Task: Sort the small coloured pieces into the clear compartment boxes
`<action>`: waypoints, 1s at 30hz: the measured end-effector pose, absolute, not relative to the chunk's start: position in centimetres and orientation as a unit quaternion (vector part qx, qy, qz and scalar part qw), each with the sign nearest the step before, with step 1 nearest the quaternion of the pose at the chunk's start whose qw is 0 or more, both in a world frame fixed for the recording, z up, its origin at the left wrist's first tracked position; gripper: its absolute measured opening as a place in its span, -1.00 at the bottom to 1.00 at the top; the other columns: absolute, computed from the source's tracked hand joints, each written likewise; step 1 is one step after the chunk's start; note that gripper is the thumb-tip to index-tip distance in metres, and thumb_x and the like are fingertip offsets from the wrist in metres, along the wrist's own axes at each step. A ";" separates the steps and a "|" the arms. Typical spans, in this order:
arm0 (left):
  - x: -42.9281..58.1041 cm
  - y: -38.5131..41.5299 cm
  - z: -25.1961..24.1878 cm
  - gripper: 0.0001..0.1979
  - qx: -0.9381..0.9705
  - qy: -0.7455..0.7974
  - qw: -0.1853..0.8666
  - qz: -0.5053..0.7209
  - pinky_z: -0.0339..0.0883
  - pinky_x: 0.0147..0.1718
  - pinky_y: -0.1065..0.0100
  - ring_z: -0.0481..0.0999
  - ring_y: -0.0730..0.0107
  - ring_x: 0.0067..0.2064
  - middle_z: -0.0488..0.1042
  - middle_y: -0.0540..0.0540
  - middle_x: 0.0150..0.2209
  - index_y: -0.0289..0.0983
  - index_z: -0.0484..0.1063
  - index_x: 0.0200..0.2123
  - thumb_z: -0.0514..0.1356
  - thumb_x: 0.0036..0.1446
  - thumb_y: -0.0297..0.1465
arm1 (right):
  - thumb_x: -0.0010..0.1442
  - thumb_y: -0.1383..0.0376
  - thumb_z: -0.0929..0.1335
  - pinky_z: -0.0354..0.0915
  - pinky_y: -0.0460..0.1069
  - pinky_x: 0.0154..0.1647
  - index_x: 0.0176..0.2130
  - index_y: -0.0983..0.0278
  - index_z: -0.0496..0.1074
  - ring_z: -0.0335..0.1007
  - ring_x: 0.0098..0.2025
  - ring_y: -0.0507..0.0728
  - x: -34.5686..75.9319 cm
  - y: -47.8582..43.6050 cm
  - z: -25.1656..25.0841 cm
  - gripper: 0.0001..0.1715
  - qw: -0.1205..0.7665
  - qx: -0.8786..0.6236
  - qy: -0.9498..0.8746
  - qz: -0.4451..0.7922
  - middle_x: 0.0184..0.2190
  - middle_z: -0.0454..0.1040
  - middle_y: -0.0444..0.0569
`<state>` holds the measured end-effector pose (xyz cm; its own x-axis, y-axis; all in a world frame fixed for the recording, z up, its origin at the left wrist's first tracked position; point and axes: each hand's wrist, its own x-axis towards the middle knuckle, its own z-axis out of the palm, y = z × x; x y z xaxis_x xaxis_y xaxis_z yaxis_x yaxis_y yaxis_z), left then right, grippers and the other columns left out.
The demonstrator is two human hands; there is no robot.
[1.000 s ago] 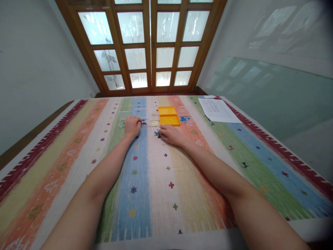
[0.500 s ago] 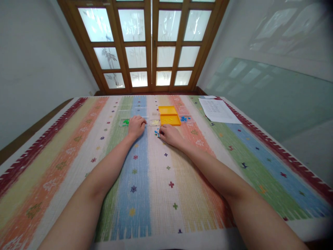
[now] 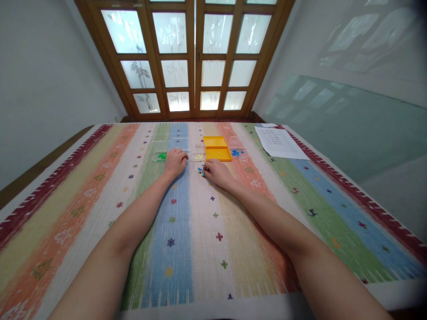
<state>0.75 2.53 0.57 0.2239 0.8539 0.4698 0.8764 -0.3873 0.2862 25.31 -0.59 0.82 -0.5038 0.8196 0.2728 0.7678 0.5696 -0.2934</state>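
My left hand (image 3: 175,162) rests loosely over a clear plastic box (image 3: 188,155), its fingers slightly bent and apart; nothing shows in it. Left of it, a clear box holds green pieces (image 3: 162,156). My right hand (image 3: 217,171) has its fingertips pinched together at the edge of a small pile of mixed pieces (image 3: 200,170), mostly blue; whatever is between the fingertips is too small to make out. Beyond the pile stand a clear box with cream pieces (image 3: 199,157) and an open yellow box (image 3: 228,154) with yellow pieces. Blue pieces (image 3: 237,152) lie in another clear box to the right.
The boxes stand in a row with lids folded back. A striped tablecloth (image 3: 173,258) covers the table. Printed sheets (image 3: 282,143) lie at the far right, beside a glass panel (image 3: 347,129). A paned wooden door (image 3: 195,84) is behind the table.
My right hand has shifted very slightly left along the pile of pieces, fingers still pinched. My left hand stays in place over the clear box.
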 end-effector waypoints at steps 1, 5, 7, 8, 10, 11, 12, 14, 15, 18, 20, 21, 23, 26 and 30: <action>0.7 2.5 0.6 -0.78 -0.781 -0.554 0.018 -0.286 0.20 0.01 0.02 0.45 0.02 0.00 0.59 -0.18 -0.15 -0.17 0.58 -0.28 0.11 0.29 -0.45 | 0.35 0.32 0.40 0.20 0.01 -0.14 -0.19 0.25 0.55 0.38 -0.11 0.19 25.3 -0.5 0.8 -0.92 0.204 -0.457 -0.863 0.068 -0.18 0.52 0.06; 0.7 2.4 0.8 -0.77 -0.786 -0.551 0.006 -0.281 0.20 0.01 0.02 0.44 0.02 0.00 0.60 -0.18 -0.14 -0.17 0.59 -0.28 0.12 0.29 -0.45 | 0.34 0.34 0.38 0.20 0.00 -0.13 -0.20 0.24 0.53 0.37 -0.13 0.17 25.6 0.3 1.1 -0.91 0.272 -0.456 -0.843 0.086 -0.20 0.51 0.02; 0.7 2.3 0.8 -0.77 -0.789 -0.548 0.003 -0.277 0.20 0.01 0.02 0.44 0.02 0.01 0.60 -0.18 -0.13 -0.17 0.59 -0.28 0.12 0.29 -0.46 | 0.33 0.35 0.36 0.21 0.00 -0.13 -0.20 0.24 0.53 0.37 -0.14 0.16 25.8 1.1 1.5 -0.89 0.303 -0.457 -0.831 0.092 -0.21 0.51 0.01; 0.7 2.3 0.8 -0.77 -0.791 -0.546 0.003 -0.275 0.21 0.01 0.02 0.44 0.02 0.01 0.60 -0.18 -0.13 -0.18 0.59 -0.27 0.12 0.29 -0.46 | 0.32 0.35 0.36 0.21 0.01 -0.13 -0.21 0.24 0.53 0.37 -0.15 0.16 25.8 1.7 1.7 -0.89 0.313 -0.458 -0.827 0.092 -0.21 0.51 0.01; 0.7 2.3 0.8 -0.77 -0.795 -0.542 0.004 -0.273 0.21 0.01 0.03 0.44 0.03 0.00 0.60 -0.17 -0.14 -0.18 0.59 -0.28 0.12 0.30 -0.46 | 0.32 0.34 0.36 0.22 0.01 -0.12 -0.22 0.25 0.53 0.37 -0.14 0.17 25.8 2.9 2.1 -0.89 0.322 -0.463 -0.821 0.088 -0.21 0.51 0.02; 0.7 2.3 0.8 -0.78 -0.796 -0.541 0.004 -0.272 0.21 0.00 0.03 0.44 0.03 0.00 0.60 -0.17 -0.14 -0.18 0.59 -0.28 0.12 0.30 -0.46 | 0.32 0.34 0.36 0.22 0.02 -0.11 -0.23 0.25 0.53 0.37 -0.14 0.17 25.7 3.6 2.2 -0.89 0.320 -0.465 -0.821 0.086 -0.21 0.51 0.03; 0.7 2.3 0.8 -0.78 -0.797 -0.539 0.003 -0.271 0.21 0.00 0.03 0.44 0.03 0.00 0.60 -0.17 -0.15 -0.18 0.59 -0.28 0.12 0.29 -0.46 | 0.32 0.34 0.36 0.22 0.02 -0.10 -0.24 0.25 0.53 0.37 -0.14 0.17 25.6 4.2 2.3 -0.89 0.317 -0.466 -0.822 0.084 -0.21 0.51 0.03; 0.7 2.4 0.7 -0.78 -0.800 -0.536 0.004 -0.271 0.21 0.00 0.03 0.45 0.03 -0.01 0.60 -0.17 -0.16 -0.18 0.59 -0.28 0.12 0.29 -0.46 | 0.33 0.34 0.36 0.22 0.01 -0.09 -0.24 0.26 0.54 0.36 -0.13 0.17 25.1 5.2 2.4 -0.88 0.316 -0.466 -0.822 0.082 -0.21 0.51 0.03; 0.7 2.4 0.6 -0.78 -0.801 -0.534 0.005 -0.271 0.20 -0.01 0.04 0.45 0.03 -0.01 0.60 -0.17 -0.16 -0.18 0.59 -0.28 0.12 0.29 -0.46 | 0.33 0.34 0.36 0.22 0.01 -0.09 -0.24 0.26 0.54 0.36 -0.14 0.16 24.9 5.7 2.4 -0.88 0.317 -0.467 -0.821 0.082 -0.22 0.51 0.03; 0.6 2.5 0.5 -0.78 -0.802 -0.532 0.007 -0.270 0.20 -0.01 0.03 0.46 0.04 -0.01 0.61 -0.16 -0.16 -0.18 0.59 -0.28 0.12 0.30 -0.46 | 0.34 0.34 0.36 0.21 0.00 -0.11 -0.24 0.26 0.55 0.37 -0.16 0.15 24.2 6.7 2.2 -0.86 0.322 -0.478 -0.813 0.083 -0.23 0.51 0.02; 0.6 2.5 0.4 -0.77 -0.802 -0.533 0.009 -0.269 0.20 -0.01 0.03 0.46 0.03 -0.01 0.61 -0.16 -0.16 -0.18 0.59 -0.28 0.12 0.30 -0.46 | 0.35 0.33 0.36 0.20 -0.01 -0.14 -0.24 0.26 0.56 0.37 -0.19 0.14 24.0 7.1 2.0 -0.85 0.322 -0.483 -0.810 0.086 -0.24 0.51 0.01; 0.6 2.5 0.4 -0.77 -0.802 -0.534 0.009 -0.268 0.20 -0.01 0.03 0.46 0.03 -0.01 0.61 -0.17 -0.16 -0.18 0.59 -0.28 0.12 0.30 -0.45 | 0.36 0.32 0.35 0.19 -0.01 -0.15 -0.23 0.26 0.56 0.38 -0.20 0.14 24.0 7.2 1.9 -0.84 0.322 -0.482 -0.810 0.089 -0.25 0.52 0.00; 0.6 2.4 0.4 -0.77 -0.803 -0.532 0.010 -0.269 0.21 -0.01 0.03 0.46 0.03 -0.02 0.61 -0.17 -0.16 -0.18 0.59 -0.28 0.12 0.30 -0.46 | 0.37 0.31 0.34 0.19 -0.02 -0.17 -0.20 0.26 0.56 0.38 -0.23 0.13 24.2 7.2 1.7 -0.82 0.322 -0.475 -0.813 0.098 -0.26 0.55 0.00; 0.7 2.4 0.4 -0.78 -0.802 -0.536 0.011 -0.264 0.20 -0.02 0.02 0.46 0.02 -0.01 0.61 -0.17 -0.16 -0.17 0.59 -0.28 0.12 0.29 -0.45 | 0.38 0.29 0.33 0.19 -0.02 -0.20 -0.18 0.26 0.56 0.39 -0.26 0.12 24.9 6.3 1.5 -0.81 0.316 -0.463 -0.820 0.115 -0.27 0.57 -0.01; 0.8 2.5 0.4 -0.78 -0.801 -0.538 0.008 -0.263 0.20 -0.01 0.01 0.46 0.02 -0.01 0.61 -0.17 -0.16 -0.17 0.59 -0.29 0.12 0.29 -0.45 | 0.36 0.33 0.33 0.23 -0.02 -0.12 -0.13 0.24 0.57 0.41 -0.17 0.13 25.9 4.1 1.5 -0.81 0.283 -0.384 -0.866 0.152 -0.20 0.56 -0.01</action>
<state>0.76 2.45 0.41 0.2824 0.8581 0.4289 0.8662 -0.4202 0.2704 25.88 4.09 1.55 -0.5460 0.7501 0.3732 0.5787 0.6598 -0.4793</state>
